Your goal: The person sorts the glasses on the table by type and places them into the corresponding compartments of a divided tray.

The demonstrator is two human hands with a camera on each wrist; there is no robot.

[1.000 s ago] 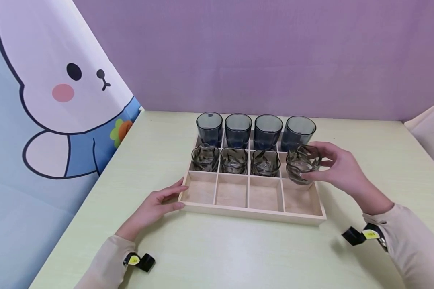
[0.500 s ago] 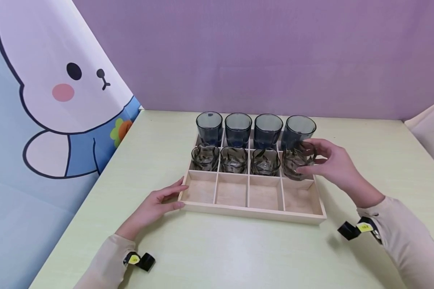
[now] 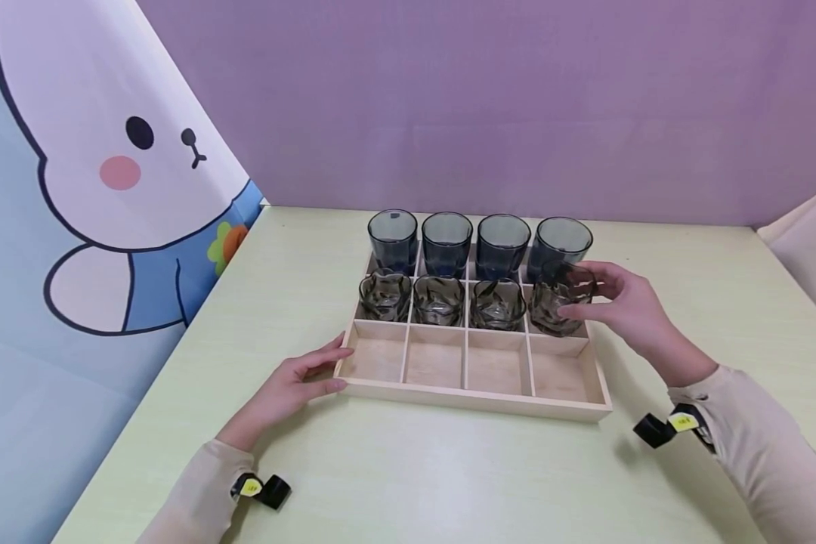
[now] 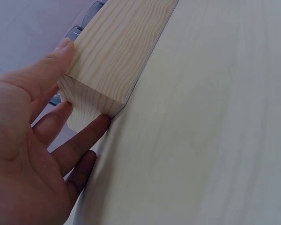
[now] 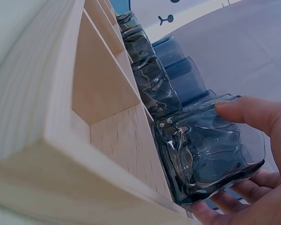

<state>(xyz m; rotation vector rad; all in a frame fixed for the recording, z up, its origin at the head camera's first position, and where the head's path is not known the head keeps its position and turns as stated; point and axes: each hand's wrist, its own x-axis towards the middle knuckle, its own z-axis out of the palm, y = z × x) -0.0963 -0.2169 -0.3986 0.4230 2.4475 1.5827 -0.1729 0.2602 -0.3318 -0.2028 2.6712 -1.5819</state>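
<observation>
My right hand point(image 3: 629, 306) holds a smoky, wavy-sided drinking glass point(image 3: 561, 302) between thumb and fingers. The glass is upright at the right-hand compartment of the middle row; in the right wrist view its base meets the divider's edge, and I cannot tell if it rests on the floor. Fingers point(image 5: 234, 199) lie under and behind it. At the near left corner of the wooden divided tray point(image 3: 476, 400), my left hand point(image 3: 292, 385) rests with fairly straight fingers; its thumb point(image 4: 61, 54) and fingertips touch the corner. Three matching wavy glasses point(image 3: 438, 302) fill the middle row.
Several taller blue-grey glasses point(image 3: 447, 243) stand in the tray's back row, close behind the held one. The front row's bare compartments point(image 3: 435, 359) show wood. A pale table point(image 3: 408, 476) surrounds the tray, with a purple backdrop point(image 3: 489, 106) behind.
My right hand has moved left, away from me and slightly down, carrying the wavy glass into the right-hand middle compartment. My left hand stays at the tray corner.
</observation>
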